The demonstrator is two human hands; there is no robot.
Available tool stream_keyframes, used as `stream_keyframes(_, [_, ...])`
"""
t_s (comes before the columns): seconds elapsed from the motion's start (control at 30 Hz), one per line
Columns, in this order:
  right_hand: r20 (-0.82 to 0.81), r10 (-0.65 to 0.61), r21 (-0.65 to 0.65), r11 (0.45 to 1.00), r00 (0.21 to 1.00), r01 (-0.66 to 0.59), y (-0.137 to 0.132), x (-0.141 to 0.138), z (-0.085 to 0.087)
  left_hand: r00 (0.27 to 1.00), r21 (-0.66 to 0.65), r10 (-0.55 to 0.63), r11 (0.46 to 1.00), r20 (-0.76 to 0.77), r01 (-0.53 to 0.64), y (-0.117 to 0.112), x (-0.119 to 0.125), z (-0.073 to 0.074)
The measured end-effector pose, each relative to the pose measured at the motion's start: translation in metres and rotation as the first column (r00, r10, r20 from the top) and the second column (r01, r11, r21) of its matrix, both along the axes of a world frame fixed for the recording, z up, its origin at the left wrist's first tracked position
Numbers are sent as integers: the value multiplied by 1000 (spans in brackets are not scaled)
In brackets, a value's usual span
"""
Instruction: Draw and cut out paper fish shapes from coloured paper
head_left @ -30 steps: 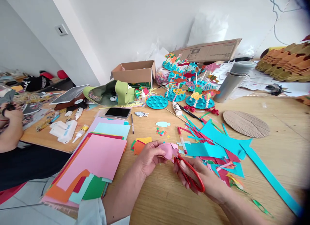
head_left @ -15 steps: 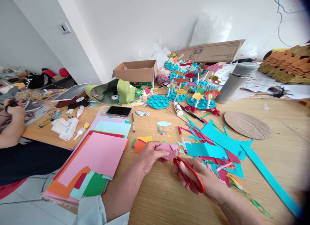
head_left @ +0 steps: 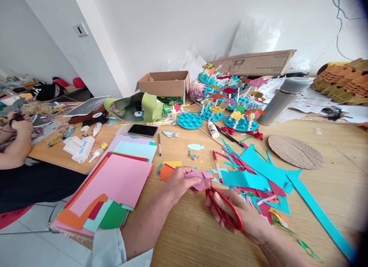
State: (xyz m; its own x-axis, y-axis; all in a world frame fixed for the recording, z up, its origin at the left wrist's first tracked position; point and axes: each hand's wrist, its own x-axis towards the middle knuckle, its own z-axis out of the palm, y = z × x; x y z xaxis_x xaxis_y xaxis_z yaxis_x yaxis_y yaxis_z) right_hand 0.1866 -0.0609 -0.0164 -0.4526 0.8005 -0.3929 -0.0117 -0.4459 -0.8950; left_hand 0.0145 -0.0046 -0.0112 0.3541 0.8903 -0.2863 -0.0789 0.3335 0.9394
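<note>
Above the wooden table, my left hand (head_left: pixel 181 182) pinches a small piece of pink paper (head_left: pixel 198 179) between thumb and fingers. My right hand (head_left: pixel 230 207) is wrapped round the handles of red scissors (head_left: pixel 227 211). Their blades meet the right edge of the pink paper, and the tips are partly hidden by it. Just beyond my hands lie a light-blue paper fish (head_left: pixel 196 147), small round paper dots (head_left: pixel 193 155) and a red pen (head_left: pixel 217 167). A few coloured paper cut-outs (head_left: pixel 169 171) lie left of the pink piece.
Coloured paper sheets (head_left: pixel 120 178) are stacked at left, near a phone (head_left: pixel 143 130). Blue and red scraps (head_left: pixel 258 167) spread to the right, below a cardboard oval (head_left: pixel 296 152). Fish decorations (head_left: pixel 241 121) and a steel bottle (head_left: pixel 283 100) stand behind. Another person's arm (head_left: pixel 20 140) is at far left.
The view has shifted slightly, so the background sits a little further right. My hands, the pink paper and the scissors hold nearly the same position.
</note>
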Motion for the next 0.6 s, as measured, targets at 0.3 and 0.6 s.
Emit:
stream_keyframes(0.3, [5, 12, 23, 1000, 1000, -12, 1, -2, -2, 995, -130, 64, 990, 71, -54, -2, 5, 3])
stream_keyframes(0.6, [27, -2, 51, 999, 1000, 1, 1, -3, -1, 996, -107, 79, 992, 42, -74, -2, 5, 2])
